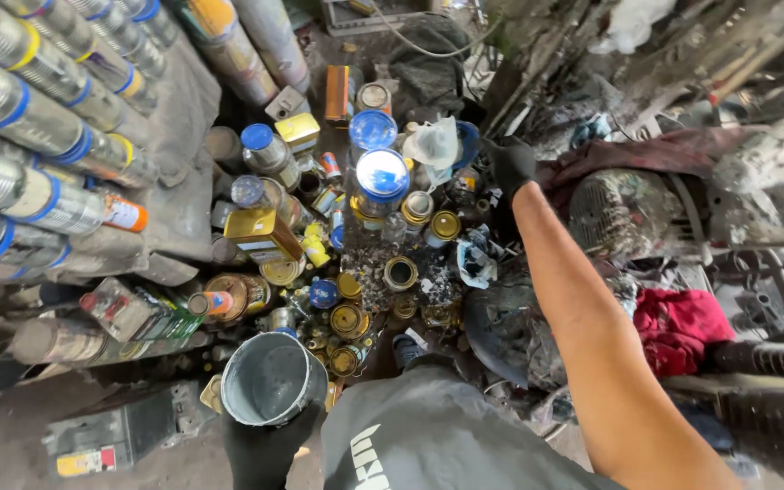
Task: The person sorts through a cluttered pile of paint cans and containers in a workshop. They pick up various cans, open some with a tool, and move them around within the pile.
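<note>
Fingers of the left hand (260,449), black-gloved, clasp a grey bucket (272,379) from below, mouth up, presumably kept level. Farther out, the gloved right hand (510,163) reaches among crowded paint cans (381,177); its finger state cannot be told.

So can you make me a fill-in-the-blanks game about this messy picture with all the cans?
1. The left hand wears a black glove and holds a grey ____.
2. The big tin in the middle of the pile has a shiny ____ lid.
3. The right hand reaches out in a ____ glove.
4. The crumpled cloth beside the right arm is ____.

Missing words: bucket; blue; black; red
</note>
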